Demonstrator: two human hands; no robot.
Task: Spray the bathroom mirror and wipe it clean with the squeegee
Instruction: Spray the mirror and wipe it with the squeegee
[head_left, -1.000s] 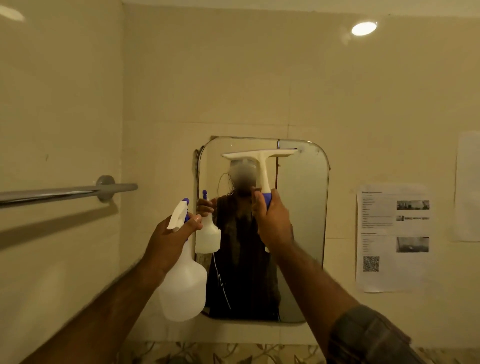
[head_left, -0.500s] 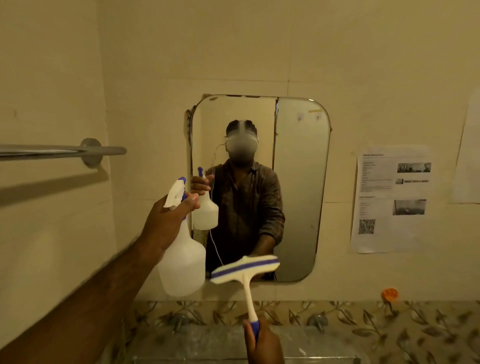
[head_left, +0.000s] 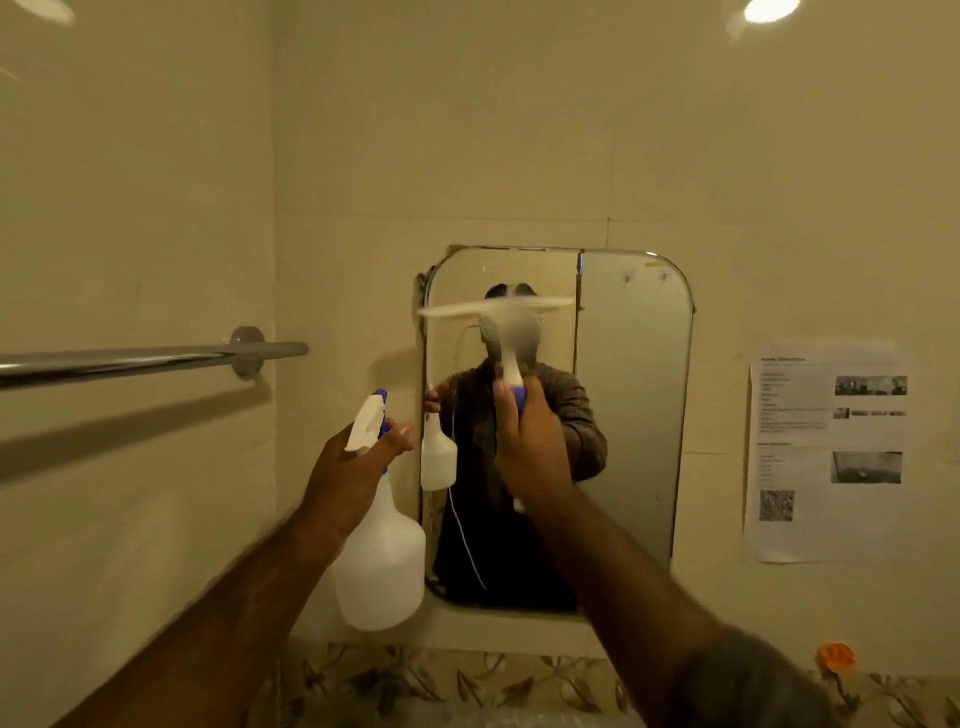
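Since half a second ago the squeegee has swung from below the mirror up to its upper left part, blade level. The right hand grips its handle; the left hand grips the spray bottle just left of the mirror. Wiping is underway; the next pull likely needs steady downward pressure.

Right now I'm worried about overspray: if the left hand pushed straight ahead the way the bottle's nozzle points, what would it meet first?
Probably the mirror near its left edge: the left hand aims the spray bottle there with nothing between, though depth is unclear.
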